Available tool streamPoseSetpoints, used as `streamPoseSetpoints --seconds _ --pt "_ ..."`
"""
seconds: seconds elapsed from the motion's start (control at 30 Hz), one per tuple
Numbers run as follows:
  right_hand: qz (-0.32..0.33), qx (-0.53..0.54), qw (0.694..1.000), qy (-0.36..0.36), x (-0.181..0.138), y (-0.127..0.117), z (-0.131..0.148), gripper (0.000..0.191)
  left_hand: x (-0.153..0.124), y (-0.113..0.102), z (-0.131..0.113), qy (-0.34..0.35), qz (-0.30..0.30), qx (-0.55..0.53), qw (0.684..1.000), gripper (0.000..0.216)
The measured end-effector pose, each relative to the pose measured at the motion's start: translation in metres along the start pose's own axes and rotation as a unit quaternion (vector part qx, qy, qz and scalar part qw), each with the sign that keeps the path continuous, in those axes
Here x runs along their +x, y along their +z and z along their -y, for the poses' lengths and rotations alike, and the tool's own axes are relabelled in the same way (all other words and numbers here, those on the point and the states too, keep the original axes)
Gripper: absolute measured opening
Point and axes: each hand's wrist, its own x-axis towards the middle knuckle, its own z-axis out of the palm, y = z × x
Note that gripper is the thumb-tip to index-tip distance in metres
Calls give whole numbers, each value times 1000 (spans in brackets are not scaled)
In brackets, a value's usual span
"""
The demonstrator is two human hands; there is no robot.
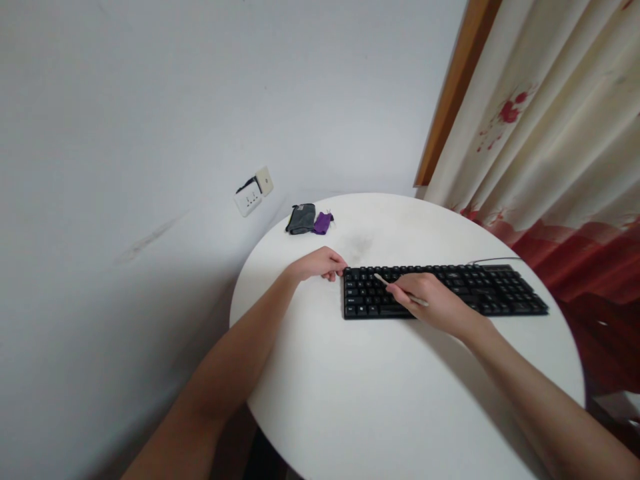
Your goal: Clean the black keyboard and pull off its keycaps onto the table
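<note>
A black keyboard (470, 288) lies flat on the white round table (350, 380). At its upper left corner, my left hand (324, 263) is closed with thumb and fingertips on the edge. My right hand (433, 298) is above the left half of the keys, pinching a thin pale stick (419, 301). The stick's whitish tip points to the upper left and is at the upper left keys; whether it is a swab or a small brush is too small to tell. Some middle keys are hidden by my right hand.
Near the table's back edge lie a folded dark grey cloth (301, 219) and a small purple cloth item (323, 223). A cable (493, 259) runs behind the keyboard. A wall with a socket (249, 198) borders the left, and a floral curtain (545, 133) hangs at right.
</note>
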Motion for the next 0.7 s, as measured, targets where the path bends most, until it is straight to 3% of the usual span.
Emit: streamPoseSetpoints --seconds 0.7 --pt "23 54 996 -65 -13 -24 -4 47 0 -1 1 3 7 -1 1000 29"
